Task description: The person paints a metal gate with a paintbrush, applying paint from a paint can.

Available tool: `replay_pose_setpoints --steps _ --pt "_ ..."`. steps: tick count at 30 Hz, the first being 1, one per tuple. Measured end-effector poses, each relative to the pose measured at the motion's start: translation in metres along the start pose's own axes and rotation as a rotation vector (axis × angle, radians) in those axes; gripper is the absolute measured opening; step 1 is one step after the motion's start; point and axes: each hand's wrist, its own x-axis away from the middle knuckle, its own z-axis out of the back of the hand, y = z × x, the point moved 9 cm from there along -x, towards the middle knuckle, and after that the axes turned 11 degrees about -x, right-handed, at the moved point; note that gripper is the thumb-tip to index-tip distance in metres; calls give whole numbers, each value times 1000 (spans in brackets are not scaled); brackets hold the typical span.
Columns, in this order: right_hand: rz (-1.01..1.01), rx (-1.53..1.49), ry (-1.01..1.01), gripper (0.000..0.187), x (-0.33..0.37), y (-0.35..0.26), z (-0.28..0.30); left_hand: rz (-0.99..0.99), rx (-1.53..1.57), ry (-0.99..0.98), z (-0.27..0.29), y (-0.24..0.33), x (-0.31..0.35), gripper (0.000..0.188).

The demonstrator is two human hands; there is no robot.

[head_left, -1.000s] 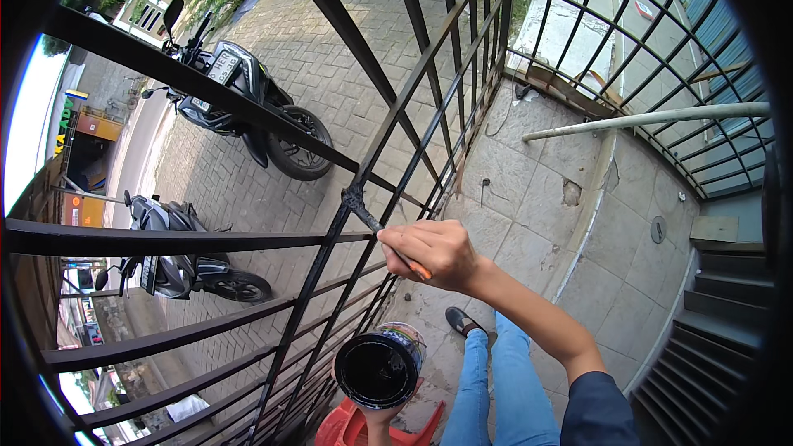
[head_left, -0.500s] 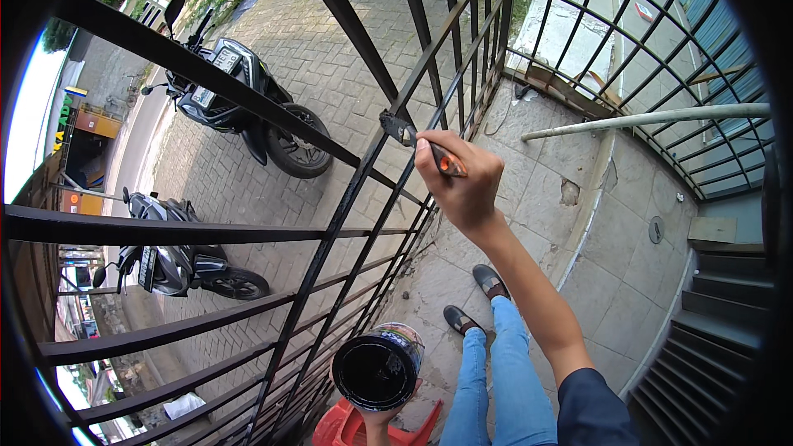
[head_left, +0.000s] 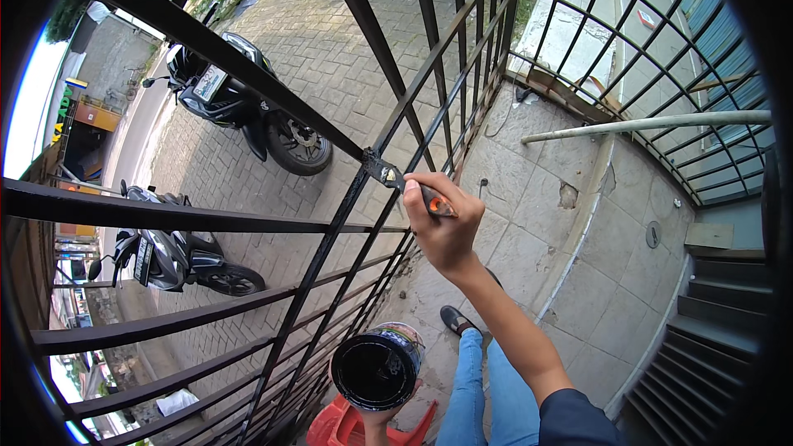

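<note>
My right hand [head_left: 446, 221] is closed around the handle of a paintbrush [head_left: 385, 172]. Its dark bristles touch a black rail of the metal fence [head_left: 340, 216], close to where an upright bar meets it. Part of that rail looks wet and glossy. Low in the view, my left hand [head_left: 382, 418] holds a can of black paint [head_left: 377, 370] from below and the side, its open top facing up. Dark paint coats the can's inside and rim. Most of the left fingers are hidden behind the can.
A red plastic stool [head_left: 337, 421] stands beneath the can. Beyond the fence, two motorcycles [head_left: 285, 144] are parked on paving bricks. A pale pipe [head_left: 644, 124] slants across on the right, near a grid fence [head_left: 628, 49] and dark steps [head_left: 702, 339]. My feet stand on tiles.
My right hand and the brush have come down and to the left along the rail, toward the upright bar. The paint can stays nearly in place in my left hand.
</note>
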Motion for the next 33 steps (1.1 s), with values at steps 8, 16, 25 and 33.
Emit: replay_pose_setpoints --steps 8,16,25,33 --pt "-59 -14 66 10 9 3 -4 1 -18 -40 -3 1 -1 73" --pt "-114 -77 101 13 16 8 -6 -54 -111 -85 -6 -3 3 85" --pt "-207 -140 5 10 16 9 -10 -21 -111 -52 -1 -12 12 81" --pt "-94 -147 -184 11 10 3 -18 17 -73 -31 -2 -13 11 84"
